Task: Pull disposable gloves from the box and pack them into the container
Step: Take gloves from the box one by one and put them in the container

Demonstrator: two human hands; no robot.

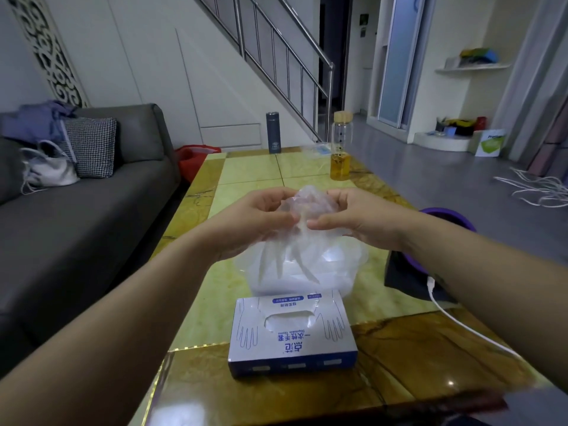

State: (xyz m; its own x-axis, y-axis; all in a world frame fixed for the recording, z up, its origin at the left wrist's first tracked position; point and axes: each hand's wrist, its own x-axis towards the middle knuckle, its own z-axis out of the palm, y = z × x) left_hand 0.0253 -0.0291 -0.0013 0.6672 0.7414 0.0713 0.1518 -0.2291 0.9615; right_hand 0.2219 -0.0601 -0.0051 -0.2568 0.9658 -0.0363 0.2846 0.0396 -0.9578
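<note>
Both hands are holding one crumpled bunch of clear disposable gloves (304,201) in the air over the middle of the worktop (246,176). The left hand (261,216) is curling its fingers round the bunch's left side. The right hand (353,216) is pinching the right side between its thumb and curled fingers. The two thumbs are nearly meeting at the front of the bunch.

The relation that matters is vertical. The translucent container (338,281) is sitting on the worktop directly under the hands, and the loose glove fingers are dangling straight down from the grip towards its open top. Whether their tips are already reaching inside is hard to tell through the cloudy plastic. The bunch's long axis is running roughly top to bottom, so packing looks like a plain lowering and pressing move rather than a sideways carry. Neither hand seems nearer the container than the other.

The glove box (292,333) is lying flat on the person's side of the container, just beside its near wall, with more film showing in its oval slot. A return to the box would mean drawing the hands back towards the body.

At the far end of the worktop a glass bottle (340,149) of amber liquid and a dark flask (273,132) are standing well apart from the work.
</note>
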